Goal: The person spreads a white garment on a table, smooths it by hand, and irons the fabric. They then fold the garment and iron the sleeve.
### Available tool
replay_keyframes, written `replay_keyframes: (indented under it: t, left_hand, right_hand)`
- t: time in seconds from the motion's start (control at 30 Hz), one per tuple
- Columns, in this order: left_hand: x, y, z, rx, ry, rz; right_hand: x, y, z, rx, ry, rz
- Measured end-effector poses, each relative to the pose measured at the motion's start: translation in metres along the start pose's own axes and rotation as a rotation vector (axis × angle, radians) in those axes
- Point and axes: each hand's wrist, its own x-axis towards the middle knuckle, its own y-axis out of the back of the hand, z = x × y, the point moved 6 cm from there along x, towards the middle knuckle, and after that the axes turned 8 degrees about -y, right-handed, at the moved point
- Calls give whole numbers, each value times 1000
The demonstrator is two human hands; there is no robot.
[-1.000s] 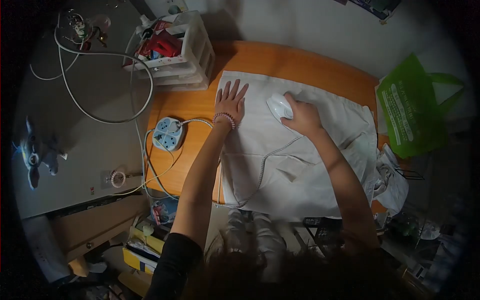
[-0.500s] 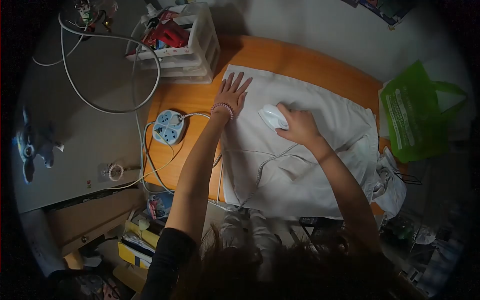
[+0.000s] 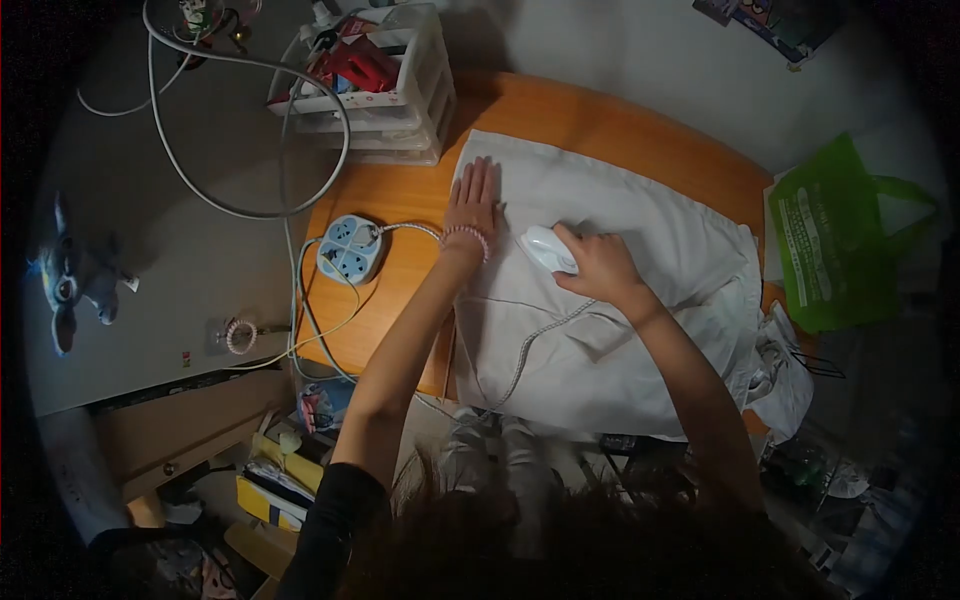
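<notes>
- A white cloth point(image 3: 590, 380) lies spread across an orange bench point(image 3: 680, 128), smooth toward its far left and rumpled along its right side.
- The right hand point(image 3: 605, 268) closes around a small white iron point(image 3: 548, 250) over the middle of the cloth, the iron's narrow end angled toward the cloth's far left corner.
- The left hand point(image 3: 471, 205), ringed at the wrist by a pink beaded bracelet point(image 3: 466, 235), lies flat, palm down and holding nothing, on the cloth's left edge, its fingers straight and close together.
- A braided cord point(image 3: 527, 348) curves from near the right hand across the cloth to its near left corner.
- Left of the cloth, a blue-and-white power strip point(image 3: 350, 250) sits on the bench with cables attached.
- Beyond the cloth's far left corner stands a translucent drawer unit point(image 3: 425, 135), a red item point(image 3: 365, 68) among the things piled on top.
- To the right of the cloth, a green bag point(image 3: 835, 250) with white lettering stands beside the bench; whether it touches the bench is unclear.
</notes>
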Motion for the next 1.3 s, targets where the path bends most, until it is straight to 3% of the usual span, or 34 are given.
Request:
replay_keyframes:
  t: [0.07,0.17,0.27,0.77,1.2,1.3]
  left_hand:
    - [-35,4,10,-245,173,90]
    - [-74,8,30,-213,136,15]
    - [-82,22,30,-178,86,71]
    - [-82,18,22,-149,47,64]
    - [-82,21,25,-111,35,36]
    - [-80,20,26,-107,51,22]
  right_hand:
    - [-1,1,0,-25,-5,12]
    - [-1,4,-2,-15,-2,25]
    - [-4,4,-5,-18,21,64]
    - [-21,-9,-27,-30,329,-79]
    - [-28,-10,-31,-94,288,-121]
    - [-23,-5,-25,-49,185,-2]
